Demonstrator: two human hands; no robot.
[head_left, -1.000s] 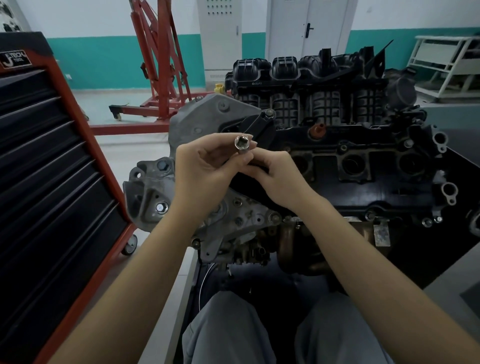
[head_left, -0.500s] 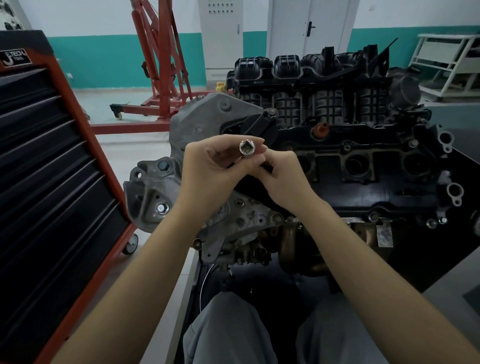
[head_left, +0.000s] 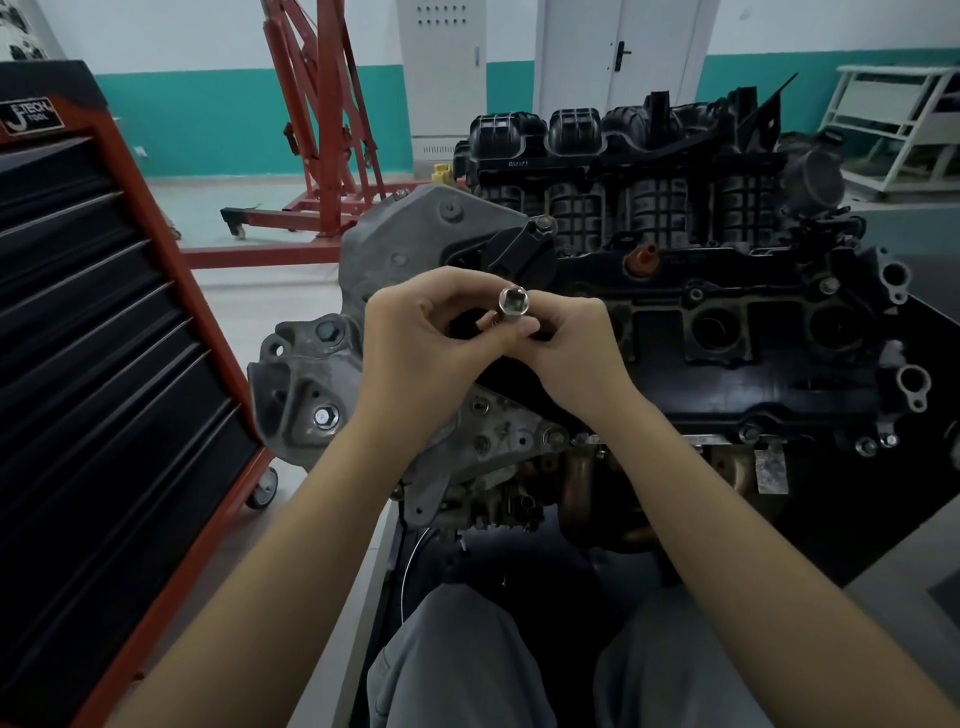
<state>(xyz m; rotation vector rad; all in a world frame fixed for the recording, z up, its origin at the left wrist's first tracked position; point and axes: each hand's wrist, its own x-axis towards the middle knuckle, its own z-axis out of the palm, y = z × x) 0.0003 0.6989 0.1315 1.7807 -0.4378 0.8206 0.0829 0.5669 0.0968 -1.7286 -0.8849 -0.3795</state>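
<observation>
While we are sitting at the engine (head_left: 675, 332), we are pinching a chrome socket (head_left: 513, 303) between our left hand (head_left: 426, 343) and right hand (head_left: 566, 348), held together above the block, its square drive end tilted toward us, probably for checking fit.

The engine (head_left: 675, 332) was borne on a dark-topped, grey-edged counter (head_left: 914, 587). On the pale floor (head_left: 244, 312) to its left, a red wheeled tool cabinet (head_left: 104, 364) and a red hoist (head_left: 322, 156) were stood.
</observation>
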